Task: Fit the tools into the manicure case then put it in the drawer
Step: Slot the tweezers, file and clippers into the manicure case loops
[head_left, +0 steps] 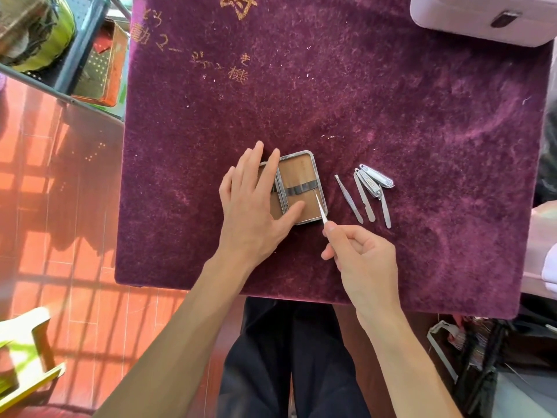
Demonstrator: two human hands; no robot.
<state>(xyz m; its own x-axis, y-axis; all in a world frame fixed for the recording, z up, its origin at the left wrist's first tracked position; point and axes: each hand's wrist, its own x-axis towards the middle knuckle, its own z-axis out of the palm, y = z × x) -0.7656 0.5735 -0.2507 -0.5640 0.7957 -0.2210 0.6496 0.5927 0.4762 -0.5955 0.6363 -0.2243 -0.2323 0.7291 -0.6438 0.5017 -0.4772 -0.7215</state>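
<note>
A small metal-rimmed manicure case (301, 176) lies open on the purple velvet table top (391, 116), brown lining up, with a dark elastic strap across it. My left hand (256, 200) lies flat over the case's left half, fingers straight, thumb on the lining. My right hand (358, 254) pinches a thin silver tool (320, 208) whose tip touches the case near the strap's right end. To the right of the case lie tweezers (348, 199), a nail clipper (376, 178) and slim files (364, 200).
A pale pink box with a dark latch (482, 16) sits at the table's far right corner. Left of the table are a red tiled floor, a stool (27, 354) and shelving with clutter. My dark-trousered legs show under the near edge.
</note>
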